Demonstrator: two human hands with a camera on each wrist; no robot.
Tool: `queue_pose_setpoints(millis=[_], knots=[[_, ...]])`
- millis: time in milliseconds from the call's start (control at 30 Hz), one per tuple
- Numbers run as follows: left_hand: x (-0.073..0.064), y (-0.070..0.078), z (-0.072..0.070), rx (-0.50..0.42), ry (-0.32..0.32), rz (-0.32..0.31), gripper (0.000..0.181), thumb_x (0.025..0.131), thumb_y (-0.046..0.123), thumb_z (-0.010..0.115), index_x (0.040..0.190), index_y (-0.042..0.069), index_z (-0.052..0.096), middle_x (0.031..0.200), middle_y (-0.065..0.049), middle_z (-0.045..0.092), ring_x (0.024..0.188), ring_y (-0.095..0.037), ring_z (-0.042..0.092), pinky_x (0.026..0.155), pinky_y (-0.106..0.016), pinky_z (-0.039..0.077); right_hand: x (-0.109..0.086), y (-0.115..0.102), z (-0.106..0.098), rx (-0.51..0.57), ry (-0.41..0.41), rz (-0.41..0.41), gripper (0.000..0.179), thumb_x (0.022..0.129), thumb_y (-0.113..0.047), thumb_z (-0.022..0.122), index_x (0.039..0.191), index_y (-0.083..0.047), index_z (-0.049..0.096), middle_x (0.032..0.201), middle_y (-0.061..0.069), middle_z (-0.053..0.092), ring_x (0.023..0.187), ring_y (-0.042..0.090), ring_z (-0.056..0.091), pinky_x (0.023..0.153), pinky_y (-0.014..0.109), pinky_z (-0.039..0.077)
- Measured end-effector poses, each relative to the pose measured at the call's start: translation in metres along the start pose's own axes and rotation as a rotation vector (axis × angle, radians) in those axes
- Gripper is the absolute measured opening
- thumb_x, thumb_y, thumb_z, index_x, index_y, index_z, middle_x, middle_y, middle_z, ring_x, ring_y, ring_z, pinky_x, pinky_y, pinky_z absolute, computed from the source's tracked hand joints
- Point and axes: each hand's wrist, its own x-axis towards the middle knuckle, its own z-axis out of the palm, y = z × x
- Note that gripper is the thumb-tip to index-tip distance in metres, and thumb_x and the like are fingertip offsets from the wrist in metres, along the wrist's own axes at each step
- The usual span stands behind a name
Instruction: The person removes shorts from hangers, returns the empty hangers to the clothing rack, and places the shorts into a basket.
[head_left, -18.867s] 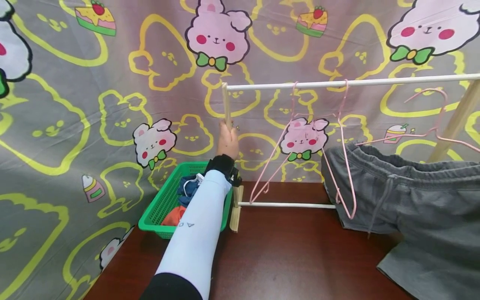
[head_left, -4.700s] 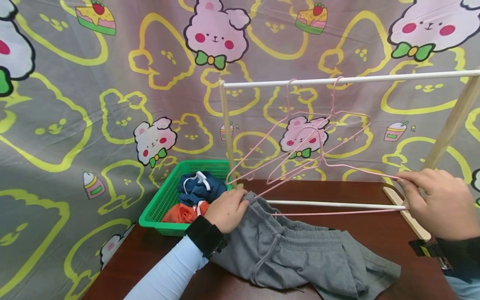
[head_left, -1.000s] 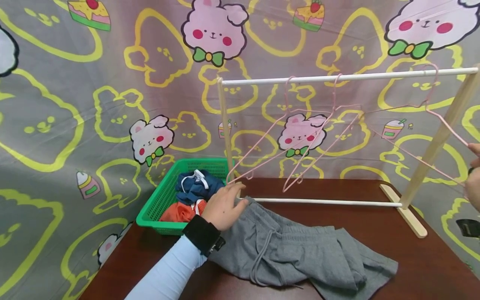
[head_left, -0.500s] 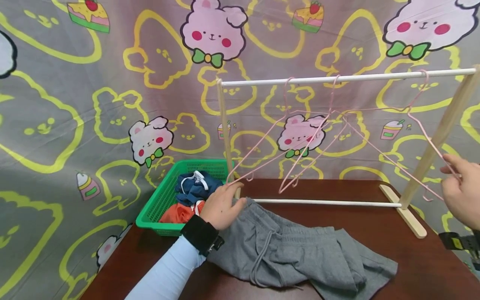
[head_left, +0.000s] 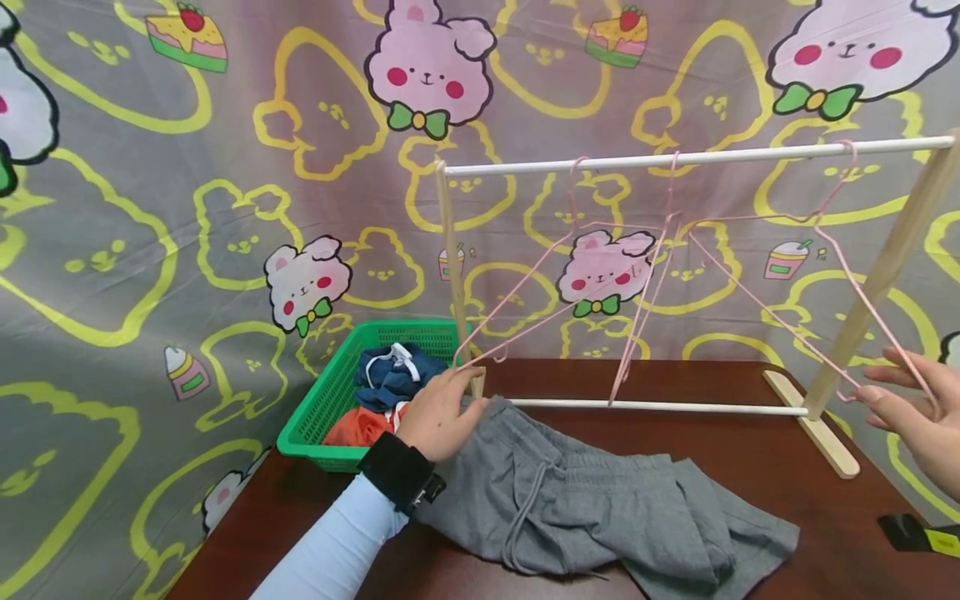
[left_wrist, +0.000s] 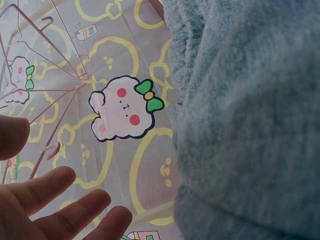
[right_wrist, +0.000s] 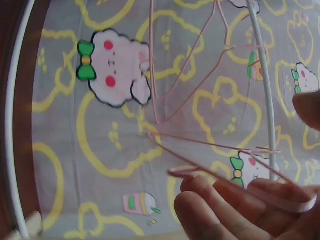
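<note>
Grey drawstring shorts lie loosely spread on the table. My left hand is at the left end of their waistband, fingers relaxed; in the left wrist view its fingertips stand apart from the grey cloth. At the right, a pink hanger hangs by its hook from the rack's white top bar and carries no garment. My right hand is at that hanger's lower right corner. In the right wrist view the wire passes over its loosely extended fingers, with the thumb apart.
Two more pink hangers, a left one and a middle one, hang from the bar. A green basket with blue clothing and orange clothing stands left of the rack. A lower rail runs behind the shorts.
The hanger, held near the shorts about five seconds ago, now hangs on the bar. My right hand has moved lower and its grip has loosened. The middle hanger has turned; the shorts stay put.
</note>
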Motion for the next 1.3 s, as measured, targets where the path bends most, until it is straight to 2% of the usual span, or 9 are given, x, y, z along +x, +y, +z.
queue_pose_setpoints(millis=[133,300,367,467,600,800,933,1033,1300], knots=[[-0.002,0.000,-0.001,-0.002,-0.005,-0.017,0.051,0.102,0.039,0.059,0.147,0.017,0.053,0.143,-0.006,0.056,0.131,-0.028,0.051,0.105,-0.052,0.043,-0.008,0.001,0.002,-0.050,-0.074,0.020,0.065,0.098,0.004,0.058,0.155,0.008,0.026,0.118,-0.030,0.046,0.093,-0.026,0.049,0.070,0.001,0.042],[-0.004,-0.002,-0.003,0.008,0.012,-0.021,0.050,0.102,0.038,0.058,0.147,0.017,0.054,0.142,-0.006,0.056,0.131,-0.027,0.052,0.104,-0.051,0.044,-0.014,0.001,0.007,-0.151,-0.169,0.110,0.076,0.099,-0.009,0.065,0.156,0.011,0.019,0.136,0.005,0.051,0.095,-0.030,0.041,0.072,0.000,0.039],[-0.005,-0.004,-0.003,0.012,0.022,-0.020,0.050,0.101,0.038,0.059,0.145,0.016,0.055,0.141,-0.006,0.057,0.130,-0.027,0.052,0.103,-0.050,0.044,-0.015,0.003,0.008,-0.162,-0.198,0.133,0.078,0.099,-0.013,0.067,0.156,0.011,0.018,0.135,0.001,0.054,0.095,-0.031,0.040,0.073,0.000,0.040],[-0.007,-0.008,-0.004,0.021,0.031,-0.033,0.049,0.101,0.038,0.059,0.143,0.015,0.057,0.141,-0.006,0.057,0.130,-0.027,0.052,0.104,-0.050,0.044,-0.017,0.007,0.010,-0.136,-0.208,0.141,0.077,0.098,-0.011,0.069,0.156,0.009,0.023,0.117,-0.034,0.044,0.096,-0.030,0.044,0.074,0.000,0.040],[-0.010,-0.014,-0.007,0.030,0.047,-0.053,0.048,0.100,0.037,0.061,0.142,0.014,0.058,0.141,-0.007,0.057,0.129,-0.028,0.053,0.104,-0.050,0.044,-0.018,0.006,0.012,-0.146,-0.222,0.152,0.074,0.097,-0.013,0.070,0.155,0.007,0.029,0.112,-0.038,0.043,0.094,-0.029,0.045,0.071,0.001,0.041],[-0.017,-0.026,-0.015,0.018,0.057,-0.074,0.049,0.100,0.035,0.063,0.142,0.011,0.057,0.141,-0.009,0.057,0.130,-0.032,0.052,0.106,-0.052,0.042,-0.018,0.001,0.018,-0.278,-0.260,0.155,0.076,0.098,-0.023,0.070,0.153,0.010,0.029,0.132,0.030,0.055,0.094,-0.032,0.031,0.070,-0.001,0.035],[-0.024,-0.037,-0.022,0.039,0.053,-0.106,0.051,0.099,0.036,0.063,0.143,0.011,0.056,0.142,-0.010,0.056,0.131,-0.034,0.051,0.106,-0.056,0.040,-0.018,0.000,0.019,-0.376,-0.308,0.151,0.080,0.099,-0.029,0.068,0.154,0.011,0.024,0.132,0.045,0.046,0.124,0.016,0.059,0.066,-0.001,0.033],[-0.030,-0.046,-0.026,0.072,0.050,-0.135,0.053,0.099,0.038,0.063,0.144,0.010,0.055,0.144,-0.012,0.054,0.132,-0.036,0.049,0.106,-0.059,0.039,-0.018,-0.001,0.021,-0.445,-0.327,0.155,0.085,0.099,-0.035,0.067,0.155,0.010,0.022,0.132,0.044,0.047,0.111,0.064,0.051,0.059,0.007,0.041],[-0.045,-0.073,-0.035,0.167,0.084,-0.172,0.055,0.098,0.038,0.064,0.142,0.005,0.056,0.143,-0.018,0.054,0.130,-0.042,0.049,0.104,-0.063,0.039,-0.018,-0.001,0.025,-0.485,-0.334,0.156,0.087,0.098,-0.040,0.066,0.156,0.008,0.022,0.134,0.042,0.046,0.108,0.063,0.055,0.063,0.045,0.057]])
